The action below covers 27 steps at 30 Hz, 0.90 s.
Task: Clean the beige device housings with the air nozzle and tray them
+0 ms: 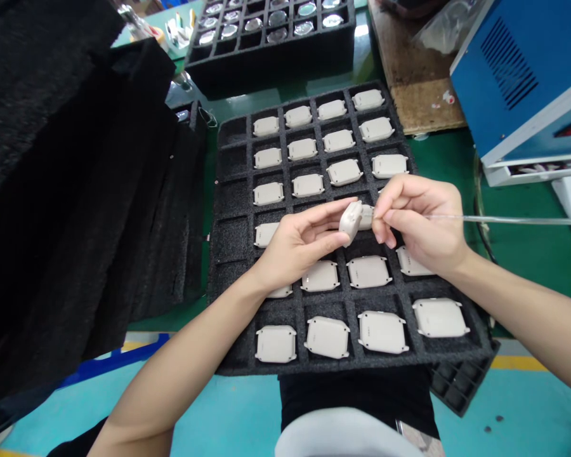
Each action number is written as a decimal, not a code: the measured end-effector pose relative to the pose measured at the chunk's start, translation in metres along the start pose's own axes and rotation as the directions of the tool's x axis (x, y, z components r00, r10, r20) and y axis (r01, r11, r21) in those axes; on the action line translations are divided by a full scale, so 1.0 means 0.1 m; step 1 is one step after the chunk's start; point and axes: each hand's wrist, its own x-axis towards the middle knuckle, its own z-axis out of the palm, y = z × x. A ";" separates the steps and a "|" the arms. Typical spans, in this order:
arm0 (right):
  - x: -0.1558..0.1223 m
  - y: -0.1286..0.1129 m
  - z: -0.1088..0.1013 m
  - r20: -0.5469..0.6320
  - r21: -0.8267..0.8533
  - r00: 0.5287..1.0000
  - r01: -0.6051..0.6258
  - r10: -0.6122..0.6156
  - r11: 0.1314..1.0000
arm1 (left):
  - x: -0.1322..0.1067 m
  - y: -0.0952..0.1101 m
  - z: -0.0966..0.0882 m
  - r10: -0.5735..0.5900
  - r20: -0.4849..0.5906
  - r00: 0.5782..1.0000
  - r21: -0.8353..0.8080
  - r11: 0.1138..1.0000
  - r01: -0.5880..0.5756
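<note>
My left hand pinches a beige watch case on its edge between thumb and fingers, above the foam tray. Closed around the end of a thin clear tube, my right hand is just to the right of that case. The tube's tip points at the case; whether they touch I cannot tell. Beneath both hands lies a black foam tray with rows of compartments. Most hold similar beige watch cases, lying flat, while the left column has several bare compartments. My hands hide some of the middle compartments.
At the back stands another black foam tray with round, shiny parts. Tall black foam sheets rise on the left. A blue machine stands at the right, near a wooden board. The green tabletop shows between them.
</note>
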 end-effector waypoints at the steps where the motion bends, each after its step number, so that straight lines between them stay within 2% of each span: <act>1: 0.00 0.00 0.00 -0.001 0.002 1.000 -0.009 0.009 1.000 | 0.00 0.00 0.00 -0.003 -0.006 1.000 0.004 1.000 0.003; 5: -0.01 -0.01 0.01 -0.024 0.004 0.998 -0.065 0.065 0.998 | 0.01 0.03 0.02 -0.021 -0.007 1.000 0.002 1.000 0.021; 9: 0.00 -0.01 0.04 -0.004 0.060 0.995 -0.103 0.103 0.993 | -0.01 0.11 0.04 -0.124 -0.048 0.991 0.043 0.991 0.126; 13: 0.06 0.02 0.01 0.026 0.074 0.988 -0.152 0.150 0.986 | 0.00 0.08 0.01 -0.176 -0.087 0.981 0.076 0.980 0.182; 27: 0.06 0.01 0.02 0.031 0.094 0.984 -0.176 0.173 0.980 | -0.01 0.13 0.03 -0.186 -0.079 0.979 0.091 0.977 0.192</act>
